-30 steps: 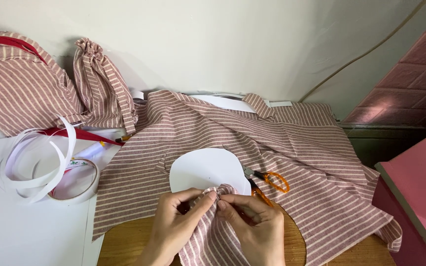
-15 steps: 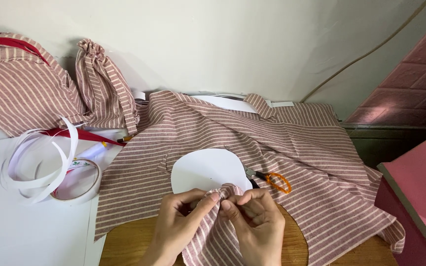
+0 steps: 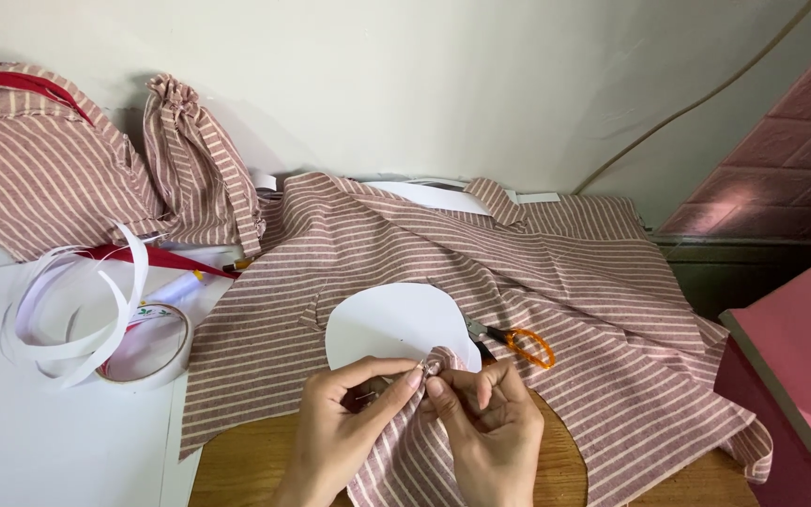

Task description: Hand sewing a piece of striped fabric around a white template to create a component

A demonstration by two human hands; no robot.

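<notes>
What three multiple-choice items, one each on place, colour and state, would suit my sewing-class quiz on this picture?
1. Where do the scissors lie?
A. right of the white paper piece
B. on the tape roll
C. on the wall

2. What colour are the scissor handles?
A. blue
B. orange
C. black

3. What are both hands doing?
A. resting flat
B. holding scissors
C. pinching the striped fabric

Answers:
1 A, they rest on cloth beside the paper.
2 B, the loops show orange.
3 C, the left hand and right hand meet fingertips on a fold.
</notes>
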